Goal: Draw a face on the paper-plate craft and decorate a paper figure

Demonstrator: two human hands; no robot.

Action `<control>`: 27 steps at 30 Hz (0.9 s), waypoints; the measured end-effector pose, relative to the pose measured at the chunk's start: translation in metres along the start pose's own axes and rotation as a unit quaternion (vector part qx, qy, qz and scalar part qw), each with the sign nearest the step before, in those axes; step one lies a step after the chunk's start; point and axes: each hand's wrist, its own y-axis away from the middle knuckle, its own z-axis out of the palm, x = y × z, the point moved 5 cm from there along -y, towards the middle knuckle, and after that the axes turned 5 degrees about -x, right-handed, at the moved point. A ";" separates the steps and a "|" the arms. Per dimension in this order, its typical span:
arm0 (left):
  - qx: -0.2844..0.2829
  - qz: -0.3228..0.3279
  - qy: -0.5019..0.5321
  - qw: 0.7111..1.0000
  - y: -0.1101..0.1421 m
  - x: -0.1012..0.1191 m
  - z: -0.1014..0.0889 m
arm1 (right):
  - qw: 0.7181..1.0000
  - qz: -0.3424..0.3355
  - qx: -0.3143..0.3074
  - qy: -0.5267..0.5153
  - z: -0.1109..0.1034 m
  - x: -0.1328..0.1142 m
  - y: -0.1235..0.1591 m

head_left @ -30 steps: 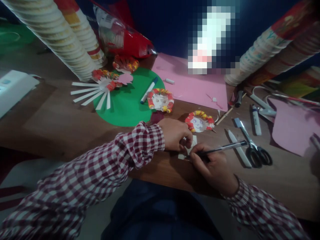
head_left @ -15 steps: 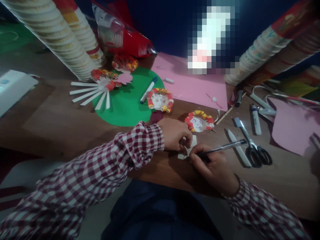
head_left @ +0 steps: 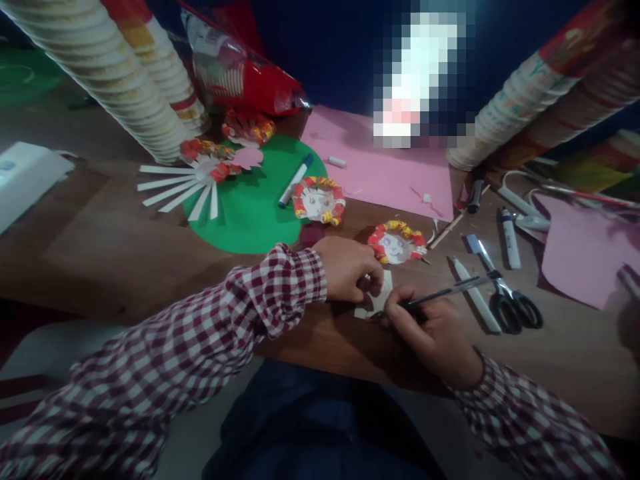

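A small pale piece of paper [head_left: 381, 303] lies on the wooden table close to its front edge. Curled fingertips of my left hand [head_left: 347, 270] press it down from the left. Between the fingers of my right hand [head_left: 433, 333] is a slim pen [head_left: 450, 290], tilted, its back end pointing right over the scissors. The pen's tip is hidden behind my fingers at the paper's right side. Just beyond the paper sits a red-and-yellow rimmed paper cup craft [head_left: 397, 243] with a drawn face. A similar cup craft [head_left: 319, 201] lies farther left.
Black-handled scissors [head_left: 505, 293], a white capped pen [head_left: 477, 297] and a marker [head_left: 510, 240] lie to the right. Behind are a green paper circle [head_left: 250, 207], with a blue-capped marker [head_left: 295, 180] on it, and a pink sheet [head_left: 385, 180]. Stacked paper cups [head_left: 110, 87] rise at the left.
My right hand has shifted slightly right, and the pen's back end has swung upward, blurred by motion. My left hand stays on the paper. The whole view has drifted a little.
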 end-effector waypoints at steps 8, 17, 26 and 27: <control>-0.004 0.021 0.020 1.000 -0.001 -0.002 0.002 | 0.979 0.039 0.089 -0.177 -0.010 0.012 0.004; -0.002 0.023 0.015 1.000 0.001 -0.001 0.002 | 0.968 0.045 0.161 -0.185 -0.017 0.019 0.008; 0.000 0.012 0.026 1.000 0.000 -0.003 0.003 | 0.984 -0.140 0.081 0.078 -0.021 0.002 0.026; 0.000 0.012 0.024 1.000 0.000 -0.003 0.003 | 0.977 -0.171 0.060 0.109 -0.019 0.001 0.028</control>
